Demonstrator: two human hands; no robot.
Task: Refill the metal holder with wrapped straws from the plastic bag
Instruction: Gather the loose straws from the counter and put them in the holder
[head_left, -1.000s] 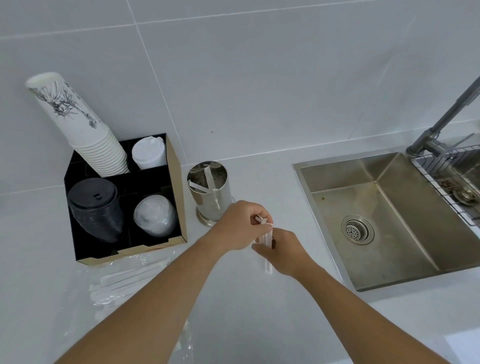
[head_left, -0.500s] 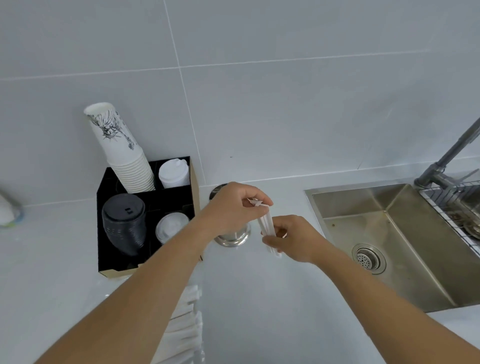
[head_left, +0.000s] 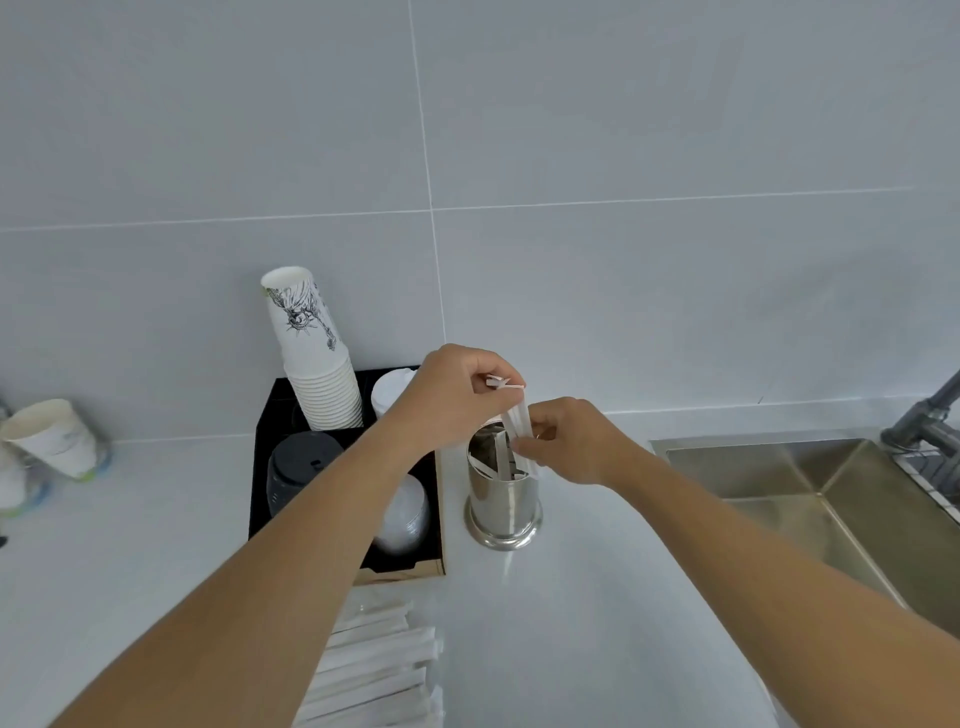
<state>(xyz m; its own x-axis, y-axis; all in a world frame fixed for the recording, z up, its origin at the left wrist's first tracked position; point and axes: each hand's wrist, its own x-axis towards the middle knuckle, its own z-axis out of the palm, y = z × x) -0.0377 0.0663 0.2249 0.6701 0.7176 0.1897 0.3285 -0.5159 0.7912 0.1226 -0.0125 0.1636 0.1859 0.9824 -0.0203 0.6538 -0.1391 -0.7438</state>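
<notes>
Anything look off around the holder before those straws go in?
One thing: the straws already in the holder lie slanted and crossed, not upright, and may block the new bundle held by the left hand and right hand. The paper cup at far left leans. No spills or damage visible.

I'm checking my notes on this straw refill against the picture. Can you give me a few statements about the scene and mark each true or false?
1. Both hands hold one small bundle of white paper-wrapped straws over the shiny cylindrical metal holder. True: the left hand pinches its top, the right hand its lower part.
2. The metal holder is empty. False: a few wrapped straws already lean inside.
3. The holder stands right of the black cardboard organiser. True.
4. The stack of white printed paper cups stands in the steel sink. False: it stands in the organiser.
5. More wrapped straws lie on the counter near the person. True.
</notes>
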